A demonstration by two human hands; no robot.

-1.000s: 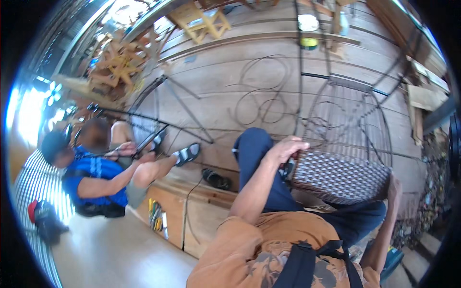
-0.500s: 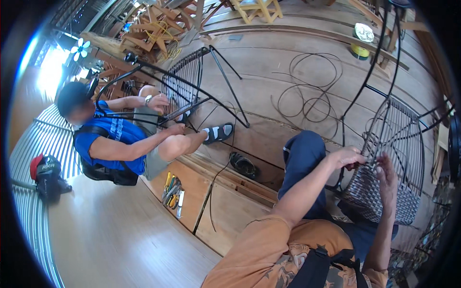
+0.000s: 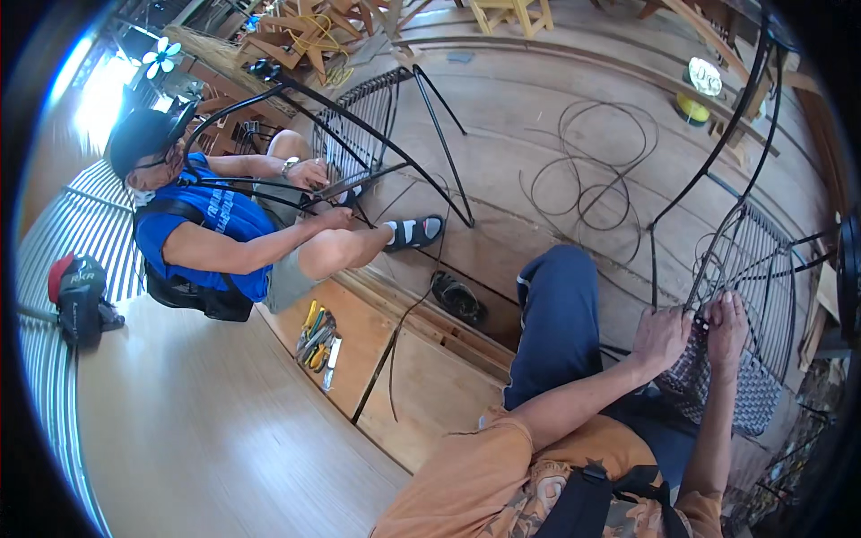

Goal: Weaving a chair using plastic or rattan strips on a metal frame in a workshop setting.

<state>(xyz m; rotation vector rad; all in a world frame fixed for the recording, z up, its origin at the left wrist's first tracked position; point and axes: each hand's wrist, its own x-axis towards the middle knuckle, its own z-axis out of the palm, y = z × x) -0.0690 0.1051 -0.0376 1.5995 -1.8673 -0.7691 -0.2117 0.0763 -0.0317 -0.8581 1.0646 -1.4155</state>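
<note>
In front of me at the right stands a black metal chair frame (image 3: 717, 143), strung with thin dark strands. Its lower part is covered by a tight brown checkered weave (image 3: 756, 394). My left hand (image 3: 664, 341) is closed at the upper edge of the weave, its fingers curled on a dark weaving strand. Right beside it my right hand (image 3: 726, 332) pinches at the same spot, fingers pointing up. The strand between the hands is mostly hidden by the fingers. Loose thin strands (image 3: 708, 269) loop just above them.
Coiled dark strands (image 3: 587, 170) lie on the plank floor. A co-worker in a blue shirt (image 3: 211, 224) works on another chair frame (image 3: 386, 148) at the left. Pliers and other hand tools (image 3: 316, 345) rest on a wooden board. A yellow tape roll (image 3: 691, 109) stands at the far right.
My right hand has come down from raised, spread fingers to a closed pinch beside the left. The left hand has shifted slightly lower. My view has turned a little.
</note>
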